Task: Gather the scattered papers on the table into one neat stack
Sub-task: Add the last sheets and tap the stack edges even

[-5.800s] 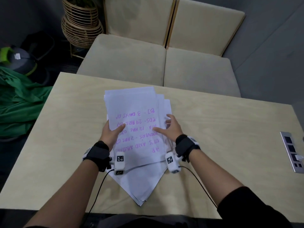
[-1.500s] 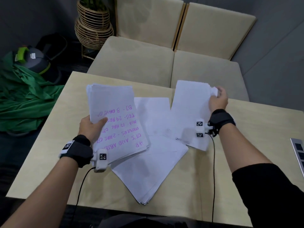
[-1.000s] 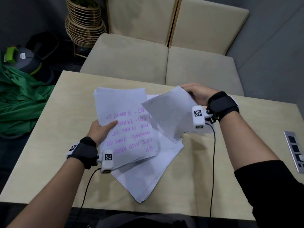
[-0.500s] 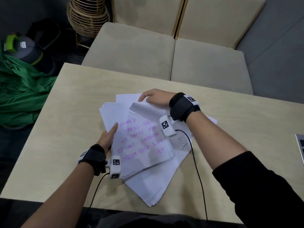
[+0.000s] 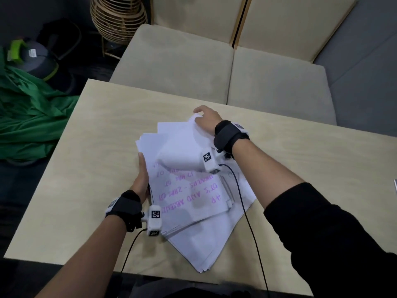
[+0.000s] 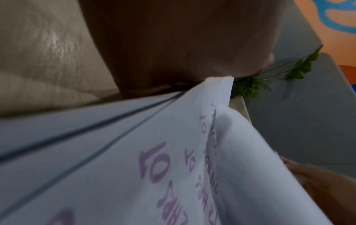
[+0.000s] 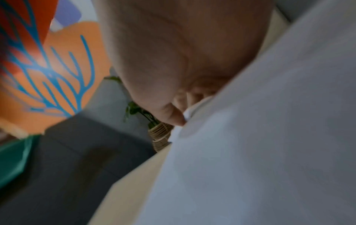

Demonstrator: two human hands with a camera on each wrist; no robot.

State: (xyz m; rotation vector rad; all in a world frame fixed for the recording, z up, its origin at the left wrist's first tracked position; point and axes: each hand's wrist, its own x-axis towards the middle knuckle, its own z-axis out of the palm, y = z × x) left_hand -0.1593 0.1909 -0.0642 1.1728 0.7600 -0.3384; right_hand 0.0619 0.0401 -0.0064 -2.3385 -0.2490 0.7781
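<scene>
Here the step in hand is laying a loose sheet (image 5: 178, 151) onto the bundle with purple writing (image 5: 189, 190) and squaring the two together. The right hand (image 5: 206, 119), at about twelve o'clock from the pile, pinches the far edge of that blank sheet between thumb and curled fingers; the right wrist view shows the thumb tip (image 7: 173, 115) pressed on the paper's rim. The sheet bows upward in the middle, so it is not yet flat. The left hand (image 5: 142, 175), at nine o'clock, holds the bundle's left edge, thumb on top; how the fingers lie beneath I cannot tell.

All the papers lie together near the middle of the table (image 5: 86, 190), but not squared: a lower batch (image 5: 202, 244) sits skewed, one corner pointing toward six o'clock at the near edge.

To do it well, I judge the right hand should lower the sheet's far edge onto the bundle's far edge, then let the bow flatten toward six o'clock, not drop it, since thin paper slides on air. The left hand should serve as a fence at nine o'clock. Next the skewed batch needs turning to match. A cable (image 5: 242, 203) crosses the pile and could snag.
</scene>
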